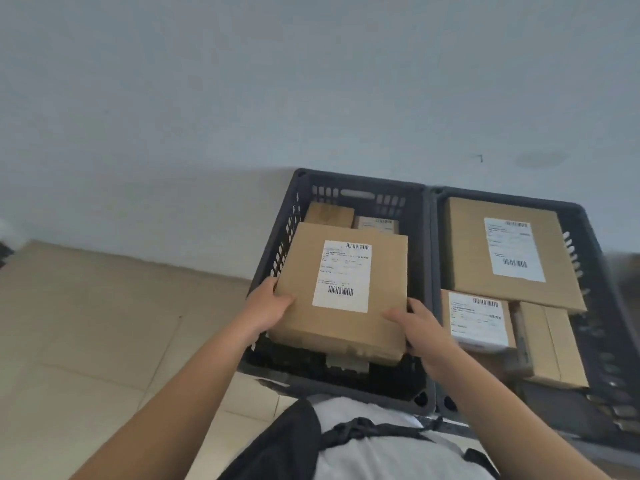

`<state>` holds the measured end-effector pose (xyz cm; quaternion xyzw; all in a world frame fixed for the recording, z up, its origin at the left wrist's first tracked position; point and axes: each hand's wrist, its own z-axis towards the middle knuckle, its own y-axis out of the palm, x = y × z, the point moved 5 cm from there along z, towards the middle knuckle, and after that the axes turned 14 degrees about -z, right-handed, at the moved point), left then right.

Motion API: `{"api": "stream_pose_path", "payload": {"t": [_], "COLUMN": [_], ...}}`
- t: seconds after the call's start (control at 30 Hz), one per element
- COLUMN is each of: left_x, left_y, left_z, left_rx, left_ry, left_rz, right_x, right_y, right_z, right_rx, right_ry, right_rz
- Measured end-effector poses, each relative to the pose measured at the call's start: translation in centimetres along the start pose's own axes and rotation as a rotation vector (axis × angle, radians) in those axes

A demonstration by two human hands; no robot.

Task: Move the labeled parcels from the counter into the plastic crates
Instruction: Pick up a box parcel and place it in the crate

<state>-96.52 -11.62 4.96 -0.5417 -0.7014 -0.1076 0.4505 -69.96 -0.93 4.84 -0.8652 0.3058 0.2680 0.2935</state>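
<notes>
Left hand (pixel 273 304) grips the left edge of a labeled parcel (pixel 341 292), thumb on top, fingers curled under. The parcel is a flat brown cardboard box, white shipping label facing up, held tilted over the left crate (pixel 273 251), inside its rim, near its front half. Right hand (pixel 419 327) grips the parcel's near right corner, thumb on top, fingers wrapped around the edge.

Left crate: dark slotted plastic, on the tiled floor (pixel 104 323) against the wall (pixel 242 98). At its far end lie a plain brown box (pixel 329 213) and just beside it a small labeled box (pixel 376 224); another box edge shows under the held parcel, details unclear.

Right crate (pixel 588 244) touches the left crate side by side. It holds a large flat labeled box (pixel 464 251) at the far end, a small labeled box (pixel 479 322) at the near left, a plain brown box (pixel 554 344) near right, partly tucked under the large one.
</notes>
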Motion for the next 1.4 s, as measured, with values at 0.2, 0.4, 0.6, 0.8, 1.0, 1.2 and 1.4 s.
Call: {"api": "stream_pose_path", "payload": {"t": [0.2,0.4,0.6,0.8,1.0,1.2,1.4], "left_x": [-2.5,-3.5,-4.7,-5.2,-5.7,-5.9,-4.5], "left_y": [-1.0,0.4,0.9,1.2,2.8,2.8,2.2], "left_z": [-1.9,-3.3,-3.1,-3.0,-3.4,-3.3,-4.7], "left_rx": [-0.081,-0.264,-0.369,-0.41,-0.462,-0.425,-0.413], "left_ry": [0.091,0.182,0.268,0.398,0.437,0.481,0.454], "left_rz": [0.205,0.573,0.731,0.892,0.899,0.903,0.803], "right_x": [2.5,3.0,3.4,1.7,1.7,2.1,1.3], "right_y": [3.7,5.8,6.4,7.0,10.3,10.6,9.3], "right_z": [-1.1,-1.0,-0.9,-2.6,-4.3,-4.9,-6.9], "right_rx": [0.011,0.087,0.162,0.338,0.357,0.365,0.425], "right_ry": [0.118,0.154,0.132,0.015,-0.088,-0.078,-0.155], "right_rz": [-0.033,-0.082,-0.122,-0.416,-0.825,-0.811,-0.715]}}
